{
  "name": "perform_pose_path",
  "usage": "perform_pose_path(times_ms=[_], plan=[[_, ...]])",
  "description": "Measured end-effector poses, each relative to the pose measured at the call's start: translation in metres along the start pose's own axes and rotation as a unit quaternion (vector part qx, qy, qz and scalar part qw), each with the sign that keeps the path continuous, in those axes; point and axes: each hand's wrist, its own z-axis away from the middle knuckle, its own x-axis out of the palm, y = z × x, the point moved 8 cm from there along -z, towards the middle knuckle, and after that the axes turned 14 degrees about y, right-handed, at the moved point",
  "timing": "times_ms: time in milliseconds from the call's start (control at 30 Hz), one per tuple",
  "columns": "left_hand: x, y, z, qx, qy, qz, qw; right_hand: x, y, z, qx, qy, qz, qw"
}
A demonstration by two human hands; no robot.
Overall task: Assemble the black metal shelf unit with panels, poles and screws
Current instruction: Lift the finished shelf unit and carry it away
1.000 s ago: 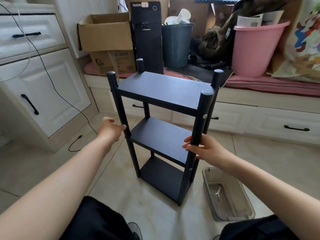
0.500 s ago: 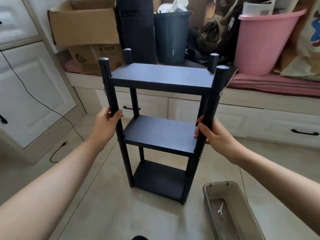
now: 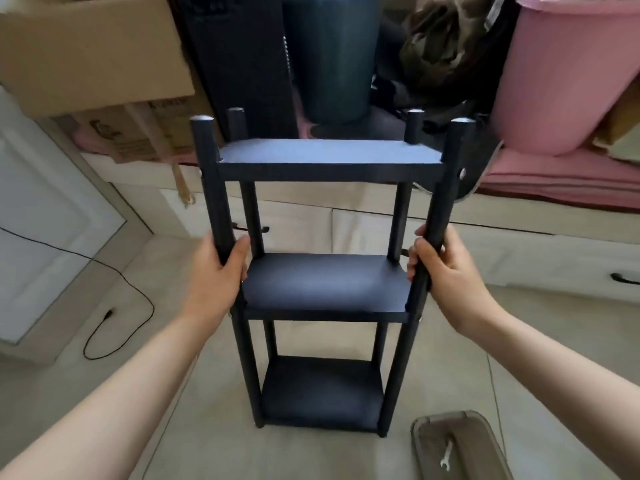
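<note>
The head view looks down on the black shelf unit (image 3: 320,282) standing upright on the tiled floor (image 3: 149,341), its three panels in place between four poles. The left hand (image 3: 216,271) is wrapped around the near-left pole (image 3: 213,188), just above the middle panel (image 3: 325,284), with the thumb lying on the panel side of the pole. The right hand (image 3: 446,271) is clamped on the near-right pole (image 3: 441,199) at about the same height, fingers curled round the inner side. Between the two hands sits the middle panel; above them the top panel (image 3: 329,157), below them the bottom panel (image 3: 322,393) close to the floor. A silver screw head (image 3: 461,173) shows on the right pole above the right hand. Below and to the outside of the right hand lies a grey tray (image 3: 460,448) with a small wrench (image 3: 446,457) in it, near the unit's foot. By the look of it the unit is nearly or fully built, and the hands seem set to shift or test it. The risks, as I judge them: a loose screw could let the frame rack when both poles are pulled; uneven lifting could tip the tall, narrow unit; and setting it down to the right could catch a foot on the tray.
</note>
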Motion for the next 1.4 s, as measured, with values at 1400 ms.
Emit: perform_pose_path(times_ms=[1400], plan=[[-0.036,0.503,0.187,-0.147,-0.266,-0.001,0.953,-0.284,-0.465,0.277,0.156,0.36,0.131,0.91]])
